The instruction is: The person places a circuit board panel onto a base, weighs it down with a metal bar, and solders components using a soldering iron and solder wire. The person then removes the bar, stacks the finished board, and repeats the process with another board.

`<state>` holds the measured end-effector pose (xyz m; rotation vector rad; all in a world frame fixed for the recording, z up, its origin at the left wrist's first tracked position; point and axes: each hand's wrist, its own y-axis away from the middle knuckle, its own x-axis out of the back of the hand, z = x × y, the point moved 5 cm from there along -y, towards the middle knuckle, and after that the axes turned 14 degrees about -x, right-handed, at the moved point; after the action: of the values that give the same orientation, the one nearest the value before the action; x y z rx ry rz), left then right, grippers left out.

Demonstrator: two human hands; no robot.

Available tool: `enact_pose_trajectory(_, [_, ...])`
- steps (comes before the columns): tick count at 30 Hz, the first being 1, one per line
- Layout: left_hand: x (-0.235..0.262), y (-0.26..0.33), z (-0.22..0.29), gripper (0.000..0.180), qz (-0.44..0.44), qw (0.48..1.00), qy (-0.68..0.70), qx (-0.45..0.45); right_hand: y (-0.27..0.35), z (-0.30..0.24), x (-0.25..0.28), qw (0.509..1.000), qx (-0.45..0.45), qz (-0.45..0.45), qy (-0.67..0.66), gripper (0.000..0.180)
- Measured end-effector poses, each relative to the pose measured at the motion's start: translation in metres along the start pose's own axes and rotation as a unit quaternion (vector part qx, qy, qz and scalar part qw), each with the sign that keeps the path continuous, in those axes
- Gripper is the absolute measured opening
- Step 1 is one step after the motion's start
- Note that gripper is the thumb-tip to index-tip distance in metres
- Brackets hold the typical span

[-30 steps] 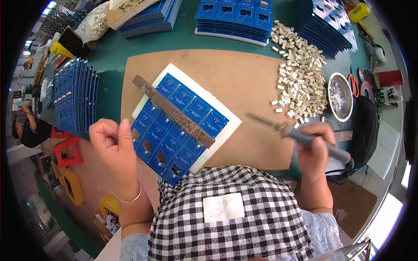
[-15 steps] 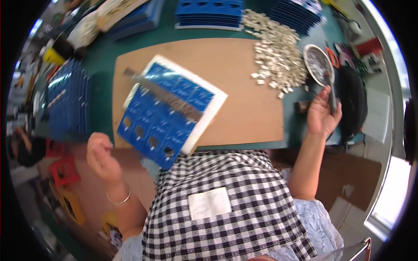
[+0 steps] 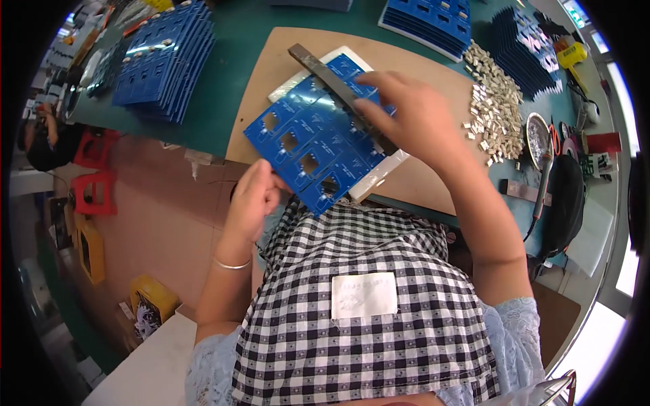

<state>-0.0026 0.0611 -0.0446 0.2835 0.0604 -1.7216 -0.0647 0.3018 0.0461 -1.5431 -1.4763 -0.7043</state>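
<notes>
On the green counter [image 3: 237, 68], atop a flat tan sheet [image 3: 423, 186], a blue rectangular circuit-board panel [image 3: 308, 135] is laid askew on a white slab [image 3: 379, 177], crossed by a long brown-grey bar [image 3: 318, 68]. The bar is judged best handled squarely, without scraping — overhanging corner supported. Right hand [image 3: 423, 122] half-open over bar, contact unclear; left hand [image 3: 252, 199] curled at panel's near-left edge — grip cannot be told.
</notes>
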Motion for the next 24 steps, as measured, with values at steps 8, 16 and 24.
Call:
enact_pose_trajectory(8, [-0.018, -0.003, -0.015, 0.02, -0.034, 0.991, 0.12, 0.046, -0.044, -0.008, -0.044, 0.985, -0.041, -0.155, 0.062, 0.044])
enact_pose_trajectory(16, [0.037, -0.005, 0.036, 0.018, 0.086, 0.983, 0.126, -0.104, -0.045, 0.099, 0.003, 0.98, -0.19, -0.022, -0.049, 0.047])
enact_pose_trajectory(24, [0.159, -0.07, 0.166, 0.015, 0.207, 0.947, 0.072, -0.235, -0.026, 0.112, -0.001, 0.989, -0.149, 0.002, 0.023, 0.044])
